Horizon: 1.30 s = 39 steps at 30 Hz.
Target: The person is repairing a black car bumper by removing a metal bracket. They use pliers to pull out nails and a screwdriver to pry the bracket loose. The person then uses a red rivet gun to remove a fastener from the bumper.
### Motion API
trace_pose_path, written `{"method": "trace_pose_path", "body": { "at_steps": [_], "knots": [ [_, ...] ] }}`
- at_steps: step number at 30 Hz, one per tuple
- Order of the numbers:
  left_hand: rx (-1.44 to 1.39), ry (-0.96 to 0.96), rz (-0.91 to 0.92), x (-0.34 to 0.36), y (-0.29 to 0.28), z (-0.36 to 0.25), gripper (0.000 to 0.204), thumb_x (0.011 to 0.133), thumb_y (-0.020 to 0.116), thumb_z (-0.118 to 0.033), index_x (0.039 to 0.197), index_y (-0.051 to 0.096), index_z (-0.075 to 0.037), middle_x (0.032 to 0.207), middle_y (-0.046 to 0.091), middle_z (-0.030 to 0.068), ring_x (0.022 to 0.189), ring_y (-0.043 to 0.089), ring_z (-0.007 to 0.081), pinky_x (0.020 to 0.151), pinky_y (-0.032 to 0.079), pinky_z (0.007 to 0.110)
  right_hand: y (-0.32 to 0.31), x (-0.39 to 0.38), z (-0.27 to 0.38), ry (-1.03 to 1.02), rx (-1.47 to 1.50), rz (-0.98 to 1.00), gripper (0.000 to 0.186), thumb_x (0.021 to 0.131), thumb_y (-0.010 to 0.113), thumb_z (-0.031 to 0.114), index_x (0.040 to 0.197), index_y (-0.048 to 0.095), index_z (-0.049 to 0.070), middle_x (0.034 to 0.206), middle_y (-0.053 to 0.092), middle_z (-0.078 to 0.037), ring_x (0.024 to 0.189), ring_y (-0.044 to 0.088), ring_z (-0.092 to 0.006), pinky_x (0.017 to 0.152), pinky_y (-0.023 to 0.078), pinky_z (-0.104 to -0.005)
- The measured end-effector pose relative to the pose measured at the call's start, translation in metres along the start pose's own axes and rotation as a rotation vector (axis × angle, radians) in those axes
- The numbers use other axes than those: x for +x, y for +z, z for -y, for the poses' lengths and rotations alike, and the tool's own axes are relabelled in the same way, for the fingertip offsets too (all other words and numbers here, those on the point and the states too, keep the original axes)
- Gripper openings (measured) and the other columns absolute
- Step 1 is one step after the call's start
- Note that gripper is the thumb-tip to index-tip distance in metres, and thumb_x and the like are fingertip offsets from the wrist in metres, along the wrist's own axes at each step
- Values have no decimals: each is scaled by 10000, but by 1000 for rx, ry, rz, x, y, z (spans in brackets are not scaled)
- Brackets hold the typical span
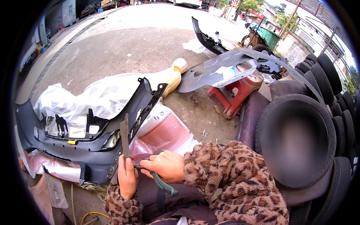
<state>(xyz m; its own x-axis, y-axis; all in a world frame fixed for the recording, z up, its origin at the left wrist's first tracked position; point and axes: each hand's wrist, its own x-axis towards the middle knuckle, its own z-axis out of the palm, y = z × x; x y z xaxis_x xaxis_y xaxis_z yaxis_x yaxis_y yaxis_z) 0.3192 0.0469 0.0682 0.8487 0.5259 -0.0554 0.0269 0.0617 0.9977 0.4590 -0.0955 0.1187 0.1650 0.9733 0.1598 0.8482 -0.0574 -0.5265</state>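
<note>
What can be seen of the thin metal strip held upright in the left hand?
The metal strip is a flat, narrow, dull grey piece, looking like worn steel, with a slanted top end. It stands nearly upright, its lower end pinched in the left hand, in front of the dark grey car bumper. The right hand, beside it, grips a green-handled tool whose head sits hidden near the strip's base; whether they touch is unclear.

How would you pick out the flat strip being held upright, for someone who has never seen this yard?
Start at the big dark grey car bumper lying on white plastic wrap. At its near right end, the left hand holds a thin grey strip standing upright. Unlike the green-handled tool in the right hand, it is plain, flat and straight.
</note>
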Motion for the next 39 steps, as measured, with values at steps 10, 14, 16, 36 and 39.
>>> {"method": "trace_pose_path", "body": {
  "at_steps": [10, 14, 16, 36, 39],
  "knots": [
    [337, 91, 161, -7, -2, 8, 401, 1067, 451, -362, 1205, 501, 11, 833, 561, 150, 756, 553, 266, 709, 440, 377, 15, -20, -30, 805, 1667, 650, 331, 1013, 573, 376, 1022, 588, 45, 601, 390, 22, 414, 301, -42, 345, 214, -230],
    [285, 97, 231, -7, -5, 7, 397, 1061, 472, -356, 1207, 495, 12, 816, 535, 119, 753, 531, 230, 711, 436, 358, 13, -25, -23, 801, 1620, 579, 322, 1009, 587, 372, 989, 601, 51, 608, 412, 22, 413, 313, -39, 346, 204, -224],
    [251, 70, 220, -9, -10, 16, 393, 1060, 484, -364, 1202, 491, 2, 778, 522, 77, 708, 511, 182, 668, 423, 330, 29, -22, -25, 368, 1021, 232, 306, 987, 611, 346, 917, 614, 48, 605, 492, -44, 439, 410, -109, 409, 349, -316],
    [171, -55, 165, -26, -6, 68, 431, 1060, 465, -439, 1224, 497, -42, 798, 528, 43, 720, 529, 129, 665, 443, 298, 39, -15, -42, 958, 1435, 789, 316, 1032, 534, 355, 1065, 618, 52, 614, 418, 8, 455, 357, -61, 393, 243, -251],
    [204, -36, 213, -29, -5, 56, 418, 1058, 475, -410, 1225, 502, -28, 945, 597, 133, 902, 599, 239, 836, 473, 375, 52, -35, -44, 1006, 1817, 834, 333, 1054, 493, 372, 1124, 582, 59, 631, 364, 26, 451, 283, -47, 389, 210, -220]
  ]
}}
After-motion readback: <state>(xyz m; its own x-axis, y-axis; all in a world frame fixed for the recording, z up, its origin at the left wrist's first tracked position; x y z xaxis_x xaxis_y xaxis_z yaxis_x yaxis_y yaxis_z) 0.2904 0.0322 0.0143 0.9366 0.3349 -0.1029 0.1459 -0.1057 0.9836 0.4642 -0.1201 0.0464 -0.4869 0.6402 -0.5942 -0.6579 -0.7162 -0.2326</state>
